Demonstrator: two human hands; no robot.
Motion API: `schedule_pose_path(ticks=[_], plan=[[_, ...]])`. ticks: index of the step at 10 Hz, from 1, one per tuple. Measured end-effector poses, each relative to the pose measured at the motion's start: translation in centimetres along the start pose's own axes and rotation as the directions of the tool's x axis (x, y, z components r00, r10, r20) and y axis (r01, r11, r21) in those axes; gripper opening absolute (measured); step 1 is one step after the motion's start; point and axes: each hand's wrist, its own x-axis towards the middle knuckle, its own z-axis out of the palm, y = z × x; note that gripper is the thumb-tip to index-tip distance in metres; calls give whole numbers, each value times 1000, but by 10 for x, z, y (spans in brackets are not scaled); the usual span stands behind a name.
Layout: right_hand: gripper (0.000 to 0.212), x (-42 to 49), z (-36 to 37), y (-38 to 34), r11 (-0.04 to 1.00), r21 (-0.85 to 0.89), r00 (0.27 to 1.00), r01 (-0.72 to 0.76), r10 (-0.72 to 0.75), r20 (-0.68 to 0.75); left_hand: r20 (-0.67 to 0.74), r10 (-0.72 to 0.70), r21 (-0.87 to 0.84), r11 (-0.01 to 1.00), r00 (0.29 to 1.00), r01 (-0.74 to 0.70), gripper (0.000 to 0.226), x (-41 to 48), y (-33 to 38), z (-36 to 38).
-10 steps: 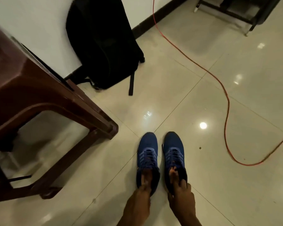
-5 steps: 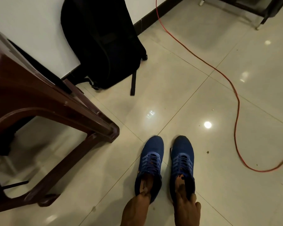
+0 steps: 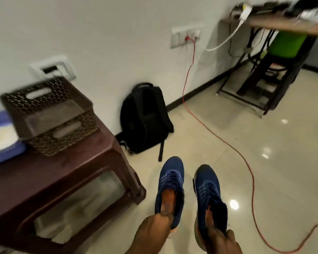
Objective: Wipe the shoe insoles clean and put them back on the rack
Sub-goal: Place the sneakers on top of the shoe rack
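Shoes up off the floor since a second ago, view swung up to the wall and table.

I've got the left hand [image 3: 154,230] pinching the heel of the left shoe [image 3: 170,187], fingers down inside on the orange insole [image 3: 169,197]; the right hand [image 3: 220,241] clamps the heel of the right shoe [image 3: 209,195] the same way, its insole mostly hidden. Both shoes hang toe-forward above the tile, just right of the brown table [image 3: 66,167], well clear of the backpack [image 3: 145,118] and red cord [image 3: 246,162]. No rack or cloth in sight. My call: carry low and level, set both down near the table, then peel each insole from the heel end, slowly so it doesn't crease or tear.
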Motion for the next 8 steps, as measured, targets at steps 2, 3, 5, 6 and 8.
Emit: schedule_pose_path(ticks=[2, 3, 5, 6, 8], plan=[[91, 30, -144, -133, 969, -248, 963, 8, 59, 262, -294, 125, 124, 988, 948, -91, 27, -90, 12, -164], [101, 10, -205, -203, 942, -333, 989, 48, 1, 145, -459, 205, 263, 961, 865, -88, 53, -141, 6, -242], [81, -2, -282, -340, 898, -343, 940, 275, -327, -102, -668, 246, 295, 954, 703, -53, 54, -278, -29, -356], [68, -10, -302, -402, 885, -317, 911, 341, -395, -122, -738, 212, 320, 946, 641, 56, 49, -347, -59, -390], [39, -33, -296, -517, 816, -187, 806, 547, -574, -144, -844, 83, 237, 943, 530, 231, 31, -466, -132, -418]])
